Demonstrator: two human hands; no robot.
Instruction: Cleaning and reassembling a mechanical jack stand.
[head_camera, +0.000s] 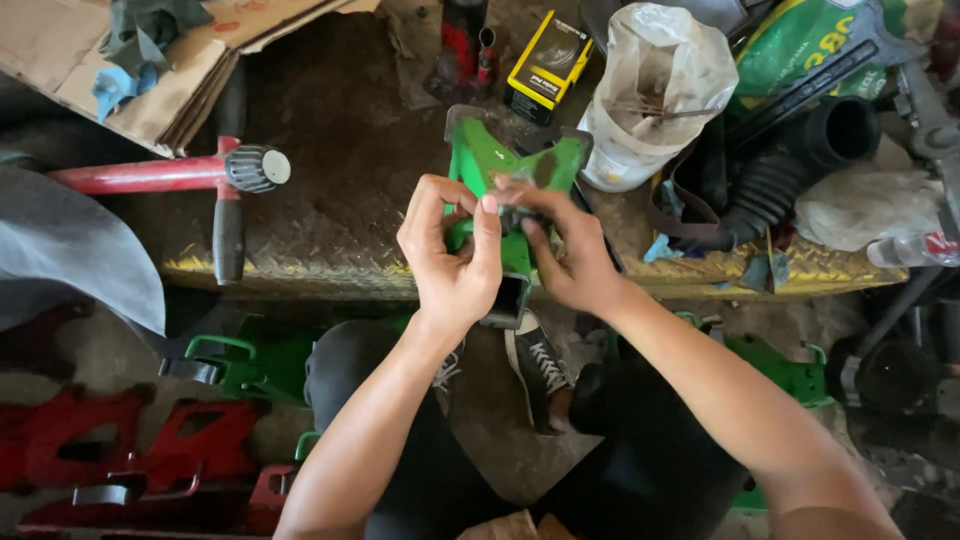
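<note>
Your two hands hold one green metal bracket (490, 165) upright at the bench edge. Your left hand (452, 262) curls its fingers around the lower stem; your right hand (570, 258) pinches a small dark part against it between thumb and fingertips. Beyond your fingers stand one white plastic bag (655, 90) holding thin rods and one yellow-black box (547, 66).

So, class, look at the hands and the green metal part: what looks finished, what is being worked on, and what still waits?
Done: nothing can be told as finished from this view. In hand: the left hand and right hand both grip one green metal bracket and pinch a small dark piece at its middle. Waiting: more green brackets and red brackets lie on the floor, untouched by either hand.
</note>
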